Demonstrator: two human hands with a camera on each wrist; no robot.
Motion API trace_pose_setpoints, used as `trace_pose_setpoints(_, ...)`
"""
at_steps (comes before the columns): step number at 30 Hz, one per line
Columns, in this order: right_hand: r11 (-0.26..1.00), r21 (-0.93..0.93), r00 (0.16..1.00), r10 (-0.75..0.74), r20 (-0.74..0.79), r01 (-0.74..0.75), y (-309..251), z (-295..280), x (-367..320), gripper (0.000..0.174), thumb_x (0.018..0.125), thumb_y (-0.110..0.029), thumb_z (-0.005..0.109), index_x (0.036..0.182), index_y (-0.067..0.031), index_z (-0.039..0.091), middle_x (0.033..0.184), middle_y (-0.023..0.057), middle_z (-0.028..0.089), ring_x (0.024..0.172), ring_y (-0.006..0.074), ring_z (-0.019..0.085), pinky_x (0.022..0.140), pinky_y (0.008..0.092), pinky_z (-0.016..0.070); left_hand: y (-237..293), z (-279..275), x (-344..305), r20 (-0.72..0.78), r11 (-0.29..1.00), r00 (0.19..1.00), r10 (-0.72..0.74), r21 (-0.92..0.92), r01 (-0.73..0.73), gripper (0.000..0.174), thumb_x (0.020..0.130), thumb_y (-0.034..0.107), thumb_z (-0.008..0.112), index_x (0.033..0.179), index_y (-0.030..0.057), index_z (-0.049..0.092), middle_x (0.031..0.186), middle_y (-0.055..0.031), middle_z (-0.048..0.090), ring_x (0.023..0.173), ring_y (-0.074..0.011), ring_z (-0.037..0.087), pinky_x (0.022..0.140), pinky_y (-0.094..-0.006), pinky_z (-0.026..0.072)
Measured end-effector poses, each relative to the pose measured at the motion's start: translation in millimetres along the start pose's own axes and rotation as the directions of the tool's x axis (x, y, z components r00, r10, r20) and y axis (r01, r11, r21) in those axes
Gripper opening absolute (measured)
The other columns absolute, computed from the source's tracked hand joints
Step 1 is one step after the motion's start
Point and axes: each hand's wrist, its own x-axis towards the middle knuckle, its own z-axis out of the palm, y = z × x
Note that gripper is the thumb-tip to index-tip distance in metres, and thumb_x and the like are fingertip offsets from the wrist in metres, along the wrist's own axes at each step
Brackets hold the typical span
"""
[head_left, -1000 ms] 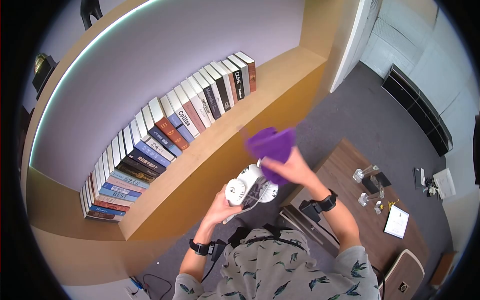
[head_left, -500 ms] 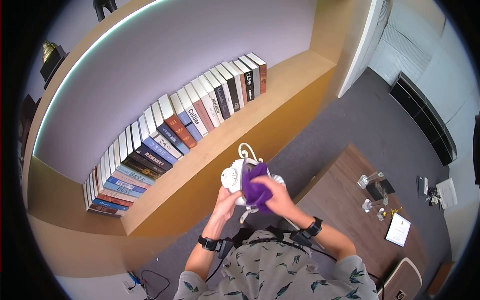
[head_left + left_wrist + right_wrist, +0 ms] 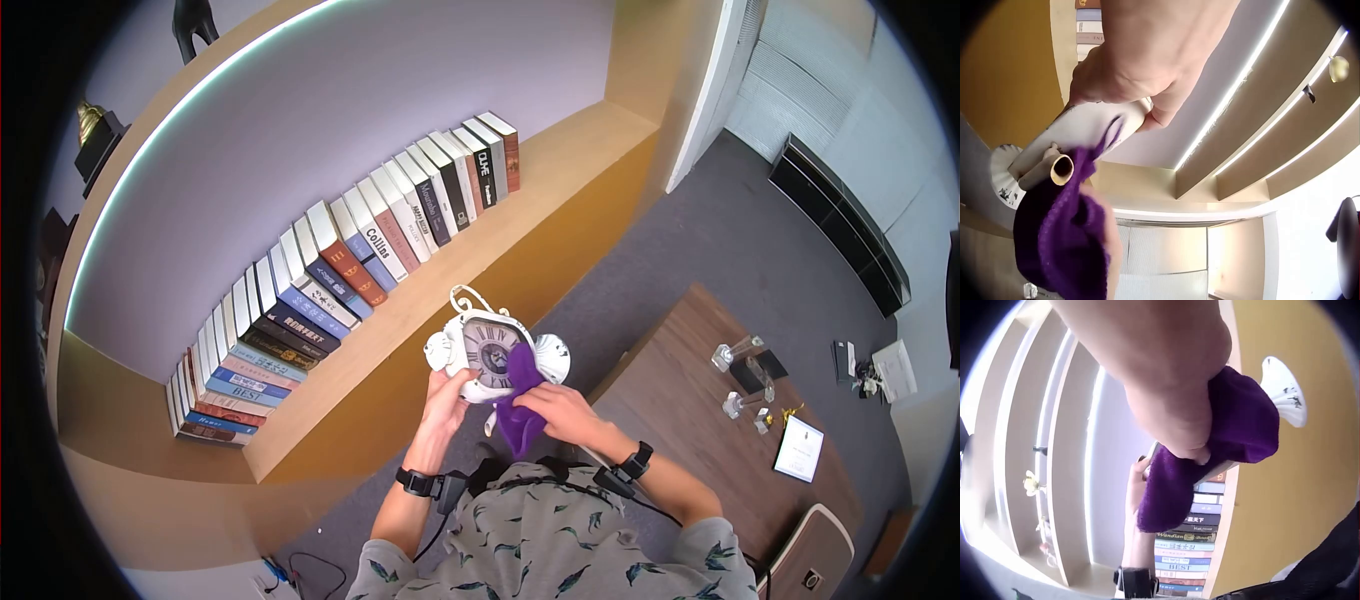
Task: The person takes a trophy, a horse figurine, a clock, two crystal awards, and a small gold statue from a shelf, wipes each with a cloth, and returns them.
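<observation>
A white ornate clock (image 3: 487, 335) with Roman numerals, a scrolled handle on top and a fluted white knob on each side is held in front of the body. My left hand (image 3: 446, 403) grips its lower left side, thumb over the front edge. My right hand (image 3: 560, 410) pinches a purple cloth (image 3: 522, 400) against the clock's lower right, covering part of the dial. In the left wrist view the cloth (image 3: 1063, 240) hangs beside a hollow white foot (image 3: 1054, 169) under the clock. The right wrist view shows the cloth (image 3: 1238, 422) bunched around the fingers.
A curved wooden shelf (image 3: 560, 150) with a row of books (image 3: 345, 262) stands ahead and to the left. At right is a brown table (image 3: 680, 370) bearing glass trophies (image 3: 745, 375) and a white framed card (image 3: 799, 447). A chair (image 3: 815, 550) stands at lower right.
The right hand brought the purple cloth down from above the clock, across its face, to the lower right. The clock has turned upright, so its dial now shows. The left hand keeps hold.
</observation>
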Motion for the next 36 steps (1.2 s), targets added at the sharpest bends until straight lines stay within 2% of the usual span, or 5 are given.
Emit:
trace_pose_setpoints(7, 0.755, 0.526, 0.752, 0.593, -0.289, -0.393, 54.5, 7.2, -26.5, 0.029, 0.079, -0.002, 0.056, 0.108, -0.0025, 0.058, 0.098, 0.0134, 0.066, 0.093, 0.0247, 0.064, 0.079, 0.0337, 0.0494, 9.3, 1.8, -5.7, -0.001, 0.998, 1.000, 0.015, -0.065, -0.015, 0.052, 0.075, -0.012, 0.051, 0.124, 0.0014, 0.043, 0.114, -0.0117, 0.057, 0.102, -0.0237, 0.058, 0.087, -0.0401, 0.0518)
trace_pose_setpoints(12, -0.441, 0.896, 0.571, 0.724, 0.387, -0.048, 64.8, 33.3, -16.7, 0.033, 0.098, -0.026, 0.042, 0.122, -0.0045, 0.048, 0.114, 0.0080, 0.059, 0.100, 0.0229, 0.060, 0.087, 0.0400, 0.0490, 13.5, 18.5, -10.7, 0.001, 0.989, 0.999, 0.046, -0.140, -0.046, 0.053, 0.075, -0.012, 0.051, 0.125, 0.0032, 0.043, 0.114, -0.0096, 0.056, 0.101, -0.0216, 0.058, 0.086, -0.0373, 0.0519)
trace_pose_setpoints(24, -0.020, 0.985, 0.556, 0.827, -0.080, 0.173, 55.0, -43.6, 20.4, 0.027, 0.096, -0.022, 0.047, 0.114, -0.0028, 0.054, 0.099, 0.0055, 0.062, 0.089, 0.0171, 0.062, 0.079, 0.0318, 0.0523, 27.2, 20.6, -33.9, 0.108, 0.967, 0.979, 0.173, 0.171, -0.190, 0.060, 0.067, -0.016, 0.057, 0.124, -0.0014, 0.045, 0.117, -0.0097, 0.055, 0.107, -0.0200, 0.055, 0.090, -0.0332, 0.0460)
trace_pose_setpoints(29, 0.596, 0.803, 0.635, 0.615, -0.468, 0.015, 71.3, -37.1, 54.7, 0.026, 0.093, -0.021, 0.055, 0.111, -0.0025, 0.057, 0.097, 0.0004, 0.060, 0.086, 0.0089, 0.055, 0.074, 0.0255, 0.0454, 21.3, 10.6, -37.4, 0.152, 0.964, 0.981, 0.116, 0.219, -0.148, 0.061, 0.064, -0.015, 0.061, 0.122, -0.0021, 0.047, 0.115, -0.0086, 0.056, 0.107, -0.0194, 0.054, 0.091, -0.0336, 0.0450)
trace_pose_setpoints(36, 0.340, 0.936, 0.779, 0.610, -0.144, -0.094, 67.3, -27.8, 53.2, 0.032, 0.094, -0.023, 0.051, 0.118, -0.0021, 0.056, 0.112, 0.0044, 0.062, 0.100, 0.0122, 0.056, 0.087, 0.0276, 0.0431, 26.5, -2.0, -38.5, 0.211, 0.950, 0.972, 0.102, 0.269, -0.158, 0.076, 0.062, -0.016, 0.057, 0.132, 0.0022, 0.035, 0.125, -0.0089, 0.047, 0.116, -0.0210, 0.048, 0.094, -0.0345, 0.0437)
